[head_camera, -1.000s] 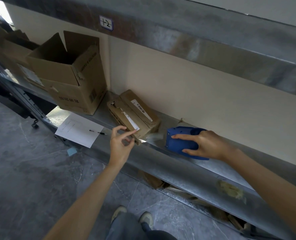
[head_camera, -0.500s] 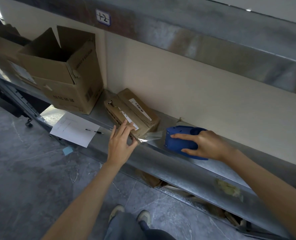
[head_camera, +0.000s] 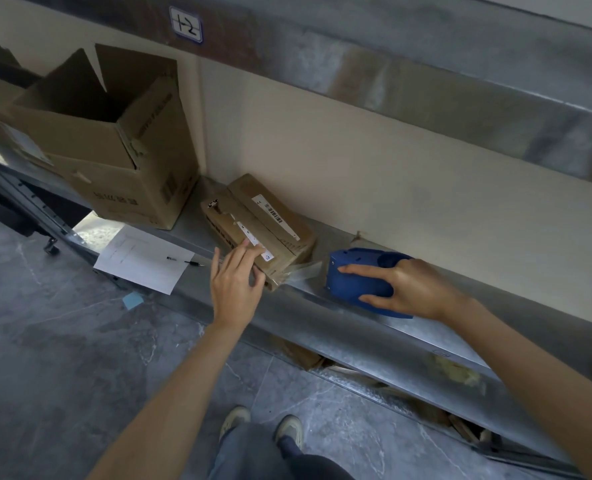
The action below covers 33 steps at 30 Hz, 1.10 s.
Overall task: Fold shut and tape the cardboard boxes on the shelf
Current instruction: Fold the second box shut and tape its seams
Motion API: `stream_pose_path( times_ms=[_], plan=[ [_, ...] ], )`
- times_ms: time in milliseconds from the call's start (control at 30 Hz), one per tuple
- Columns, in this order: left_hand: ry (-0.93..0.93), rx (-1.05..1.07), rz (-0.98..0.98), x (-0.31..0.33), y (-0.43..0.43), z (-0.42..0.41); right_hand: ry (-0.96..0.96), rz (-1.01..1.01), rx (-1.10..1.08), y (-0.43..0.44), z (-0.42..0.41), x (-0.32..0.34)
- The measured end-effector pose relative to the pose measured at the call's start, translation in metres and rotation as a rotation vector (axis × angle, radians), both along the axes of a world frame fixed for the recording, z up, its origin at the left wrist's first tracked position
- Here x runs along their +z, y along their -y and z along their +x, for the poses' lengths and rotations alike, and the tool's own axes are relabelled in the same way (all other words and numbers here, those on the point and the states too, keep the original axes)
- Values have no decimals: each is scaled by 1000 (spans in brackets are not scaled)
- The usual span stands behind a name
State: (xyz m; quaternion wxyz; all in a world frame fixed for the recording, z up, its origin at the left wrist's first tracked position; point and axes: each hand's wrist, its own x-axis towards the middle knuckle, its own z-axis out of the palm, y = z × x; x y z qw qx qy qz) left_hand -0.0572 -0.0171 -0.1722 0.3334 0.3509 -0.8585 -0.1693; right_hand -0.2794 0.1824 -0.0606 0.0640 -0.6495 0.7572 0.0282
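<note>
L hand (head_camera: 237, 285) nearest me: fingers straight, flat on near corner of the small box (head_camera: 259, 233), gripping nothing. R hand (head_camera: 408, 289) wraps the tape dispenser (head_camera: 360, 282), thumb under, index along its top; dispenser sits on the shelf (head_camera: 322, 310) just right of that box. Short clear tape strip (head_camera: 303, 271) spans box corner to dispenser.

Risks, my guess: if I pull w/ R hand, box slides on the metal, since L hand presses only 1 corner. Strip could twist, stick to itself or peel off.

Further back-left: 1 big box (head_camera: 114, 140), flaps up, untaped, well apart from both hands.
</note>
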Motion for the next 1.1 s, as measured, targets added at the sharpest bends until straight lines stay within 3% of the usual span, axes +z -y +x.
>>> stream_pose_path(
  times_ms=[567,800,967,1100],
  plan=[
    [153,-115,83,-1,-10,3,-21,27,31,6,-5,2],
    [51,-70,80,0,-11,-2,-49,29,54,10,-7,8],
    [-43,-192,165,0,-3,16,-19,23,116,15,1,15],
    [-10,-241,183,0,18,41,-50,32,233,28,12,15]
  ],
)
